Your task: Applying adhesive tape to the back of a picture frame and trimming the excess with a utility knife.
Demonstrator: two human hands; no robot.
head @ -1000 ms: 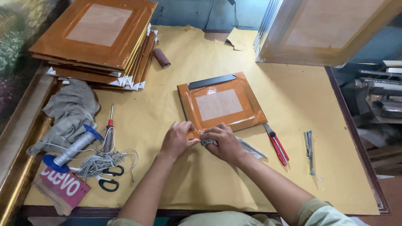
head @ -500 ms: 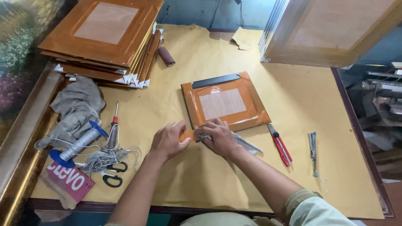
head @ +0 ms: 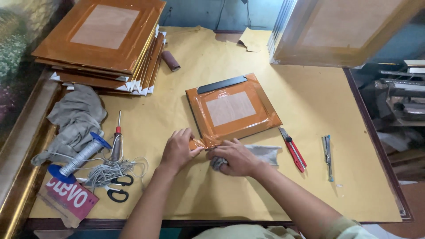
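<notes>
A small picture frame [head: 232,110] lies back side up on the yellow-papered table [head: 310,97], its edges covered with glossy orange-brown tape. My left hand [head: 178,150] pinches the tape at the frame's near left corner. Close beside it, my right hand [head: 237,158] is closed on a grey cloth [head: 265,153] and presses it against the frame's near edge. A bare black strip of the frame shows along the far edge.
A stack of taped frames [head: 104,42] sits at the far left. A grey rag [head: 77,115], a string spool [head: 79,155], a screwdriver [head: 117,137] and scissors [head: 116,188] lie left. A red cutter [head: 293,149] and a small tool [head: 327,155] lie right. A large frame [head: 345,31] leans at the back right.
My left hand has shifted from flat beside the corner to pinching the tape at it. My right hand has moved slightly along the near edge with the cloth.
</notes>
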